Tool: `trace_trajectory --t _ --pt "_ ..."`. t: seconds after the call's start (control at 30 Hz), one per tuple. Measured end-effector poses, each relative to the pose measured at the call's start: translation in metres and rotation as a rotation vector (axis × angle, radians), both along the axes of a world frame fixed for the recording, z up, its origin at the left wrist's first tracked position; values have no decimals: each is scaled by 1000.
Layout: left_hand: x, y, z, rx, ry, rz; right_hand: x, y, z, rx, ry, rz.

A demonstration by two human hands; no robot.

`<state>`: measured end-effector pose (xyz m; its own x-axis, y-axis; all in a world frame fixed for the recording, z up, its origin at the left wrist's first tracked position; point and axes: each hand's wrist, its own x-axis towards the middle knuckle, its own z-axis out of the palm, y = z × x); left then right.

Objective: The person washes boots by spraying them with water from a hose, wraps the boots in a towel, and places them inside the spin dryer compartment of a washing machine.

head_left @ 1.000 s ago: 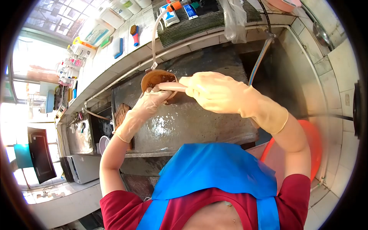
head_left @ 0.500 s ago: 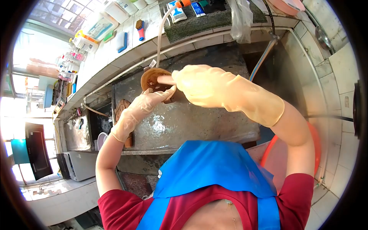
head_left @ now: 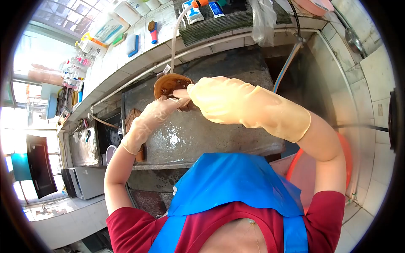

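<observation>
The left hand (head_left: 162, 113) and right hand (head_left: 219, 102) cover the near side of the pot (head_left: 159, 86), and most of the right fingers are out of sight. Whether the pale piece (head_left: 180, 93) reaching into the pot is a finger or a tool cannot be told. The right arm hides part of the red basin (head_left: 349, 162). The top edge cuts the pink basin (head_left: 319, 7). Print on the jug (head_left: 93, 48) is too small to read.

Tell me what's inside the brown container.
Inside the brown container, a mottled inner wall shows, with a pale rod from the right hand; the left hand hides the lower part.
</observation>
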<state>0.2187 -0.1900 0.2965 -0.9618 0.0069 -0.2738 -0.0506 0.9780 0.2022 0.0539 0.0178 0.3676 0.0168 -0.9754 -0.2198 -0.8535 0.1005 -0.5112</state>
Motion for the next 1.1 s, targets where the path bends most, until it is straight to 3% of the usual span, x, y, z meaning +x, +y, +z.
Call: trace_trajectory --t 0.13,0.23,0.27,0.33,0.43,0.47,0.7,0.77,0.83,0.87,1.0,1.1 --pt "-9 20 20 -81 -118 78 -4 9 4 -59 -126 -139" --pt "-5 22 10 33 -21 2 -3 15 6 -103 -60 -100" --pt "-5 24 4 -110 -64 -13 -3 17 6 -152 -43 -104" --pt "1 31 0 -115 -63 -15 -2 19 6 -194 -19 -83" --pt "12 35 -12 -248 -16 -47 -3 18 21 -93 89 -105" --pt "17 34 -15 -275 114 -90 -3 18 27 -30 126 -111" --pt "24 18 -26 -207 251 -116 23 -2 45 220 189 -99" --pt "24 8 -29 -175 226 -110 32 -8 44 204 159 -117" --pt "23 -10 -36 12 169 -26 36 -12 45 195 152 -110" --pt "18 -20 -36 -129 349 -85 35 -12 42 160 176 -140" --pt "9 -60 -23 152 566 125 15 -1 23 -128 270 -155" --pt "7 -115 -49 469 489 526 5 4 11 18 61 -465"
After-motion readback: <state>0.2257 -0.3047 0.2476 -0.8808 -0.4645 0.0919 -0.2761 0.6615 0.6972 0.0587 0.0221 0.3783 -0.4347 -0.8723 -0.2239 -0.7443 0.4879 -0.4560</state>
